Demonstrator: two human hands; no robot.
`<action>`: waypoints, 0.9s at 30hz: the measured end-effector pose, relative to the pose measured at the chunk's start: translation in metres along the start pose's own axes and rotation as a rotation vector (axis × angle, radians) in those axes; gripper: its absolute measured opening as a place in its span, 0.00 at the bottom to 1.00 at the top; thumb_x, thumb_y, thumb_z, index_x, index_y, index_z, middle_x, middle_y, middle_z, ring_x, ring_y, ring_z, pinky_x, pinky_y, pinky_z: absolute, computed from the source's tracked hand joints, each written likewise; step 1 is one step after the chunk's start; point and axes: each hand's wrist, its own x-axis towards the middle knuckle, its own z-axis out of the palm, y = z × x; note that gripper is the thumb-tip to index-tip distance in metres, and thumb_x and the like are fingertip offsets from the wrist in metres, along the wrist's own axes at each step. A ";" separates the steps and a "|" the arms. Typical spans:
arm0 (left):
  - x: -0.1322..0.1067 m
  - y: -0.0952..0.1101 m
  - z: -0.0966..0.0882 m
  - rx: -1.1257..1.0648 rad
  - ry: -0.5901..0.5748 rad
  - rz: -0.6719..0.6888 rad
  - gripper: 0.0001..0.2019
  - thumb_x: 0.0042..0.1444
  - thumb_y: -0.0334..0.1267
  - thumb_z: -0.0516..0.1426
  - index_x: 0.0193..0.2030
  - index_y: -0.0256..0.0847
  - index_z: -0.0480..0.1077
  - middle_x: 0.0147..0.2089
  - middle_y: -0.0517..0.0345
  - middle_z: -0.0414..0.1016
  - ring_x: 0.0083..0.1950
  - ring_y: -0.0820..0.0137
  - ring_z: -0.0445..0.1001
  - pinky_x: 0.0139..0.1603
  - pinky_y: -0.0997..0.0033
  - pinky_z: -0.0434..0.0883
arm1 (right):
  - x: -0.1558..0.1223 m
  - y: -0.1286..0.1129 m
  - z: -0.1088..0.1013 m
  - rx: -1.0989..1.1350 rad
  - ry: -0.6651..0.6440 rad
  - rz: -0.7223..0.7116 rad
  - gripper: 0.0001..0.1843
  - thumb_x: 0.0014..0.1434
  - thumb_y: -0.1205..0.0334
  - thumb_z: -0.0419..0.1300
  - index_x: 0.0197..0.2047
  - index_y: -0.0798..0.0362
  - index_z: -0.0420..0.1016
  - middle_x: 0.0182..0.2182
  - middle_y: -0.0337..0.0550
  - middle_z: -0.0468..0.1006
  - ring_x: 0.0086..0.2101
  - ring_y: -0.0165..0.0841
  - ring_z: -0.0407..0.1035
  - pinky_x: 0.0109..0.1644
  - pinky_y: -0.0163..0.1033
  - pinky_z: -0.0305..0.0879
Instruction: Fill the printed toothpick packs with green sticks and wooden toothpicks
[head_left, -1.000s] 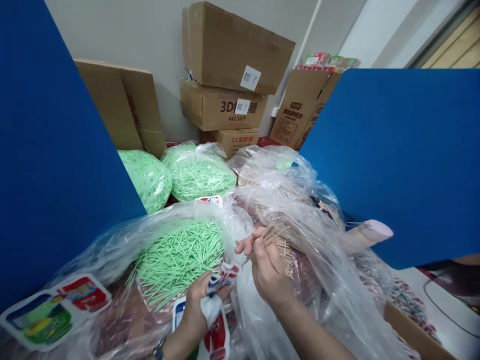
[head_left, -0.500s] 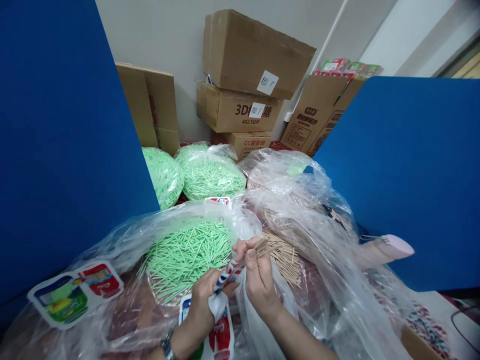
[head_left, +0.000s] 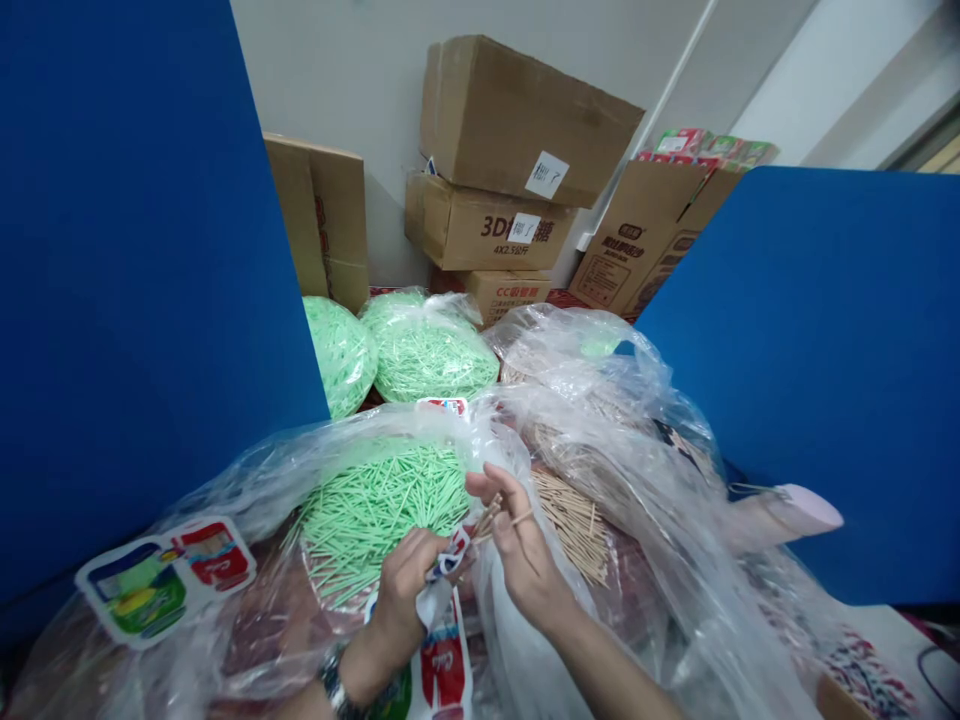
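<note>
My left hand (head_left: 401, 580) is closed round the top of a small printed packet (head_left: 439, 650) with red, white and blue on it. My right hand (head_left: 517, 555) pinches a few thin wooden sticks (head_left: 491, 520) at the packet's mouth. Both hands hover over two open clear plastic bags. The left bag holds a heap of green sticks (head_left: 375, 510). The right bag holds a heap of plain wooden sticks (head_left: 574, 520).
Blue partition panels (head_left: 127, 300) stand left and right (head_left: 840, 350). Two tied bags of green sticks (head_left: 431, 350) lie behind. Cardboard boxes (head_left: 517, 120) are stacked against the wall. Printed packets (head_left: 161, 580) lie at the left, a pale pink object (head_left: 799, 510) at the right.
My right hand has drawn back from the wooden stick heap toward the packet in my left hand, carrying a few sticks. The camera has shifted, so the scene slid right.
</note>
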 end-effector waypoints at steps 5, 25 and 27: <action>0.000 0.001 0.002 -0.007 0.004 -0.003 0.06 0.60 0.35 0.57 0.32 0.39 0.68 0.28 0.58 0.68 0.30 0.68 0.68 0.32 0.70 0.63 | 0.004 -0.003 -0.003 -0.033 -0.040 0.024 0.23 0.68 0.48 0.43 0.62 0.46 0.58 0.57 0.48 0.67 0.57 0.40 0.63 0.50 0.44 0.69; -0.001 0.003 -0.001 -0.025 0.008 -0.054 0.05 0.59 0.33 0.57 0.31 0.39 0.68 0.28 0.59 0.69 0.30 0.69 0.70 0.32 0.72 0.64 | 0.008 0.010 0.003 -0.305 0.038 -0.141 0.29 0.68 0.48 0.41 0.69 0.43 0.44 0.67 0.44 0.51 0.65 0.41 0.47 0.65 0.52 0.54; 0.001 0.005 -0.003 -0.033 0.007 -0.051 0.04 0.59 0.34 0.58 0.33 0.39 0.69 0.28 0.59 0.69 0.30 0.69 0.70 0.32 0.72 0.64 | 0.006 0.007 -0.001 -0.338 0.054 -0.196 0.32 0.68 0.49 0.42 0.70 0.45 0.35 0.67 0.46 0.50 0.65 0.41 0.48 0.64 0.53 0.55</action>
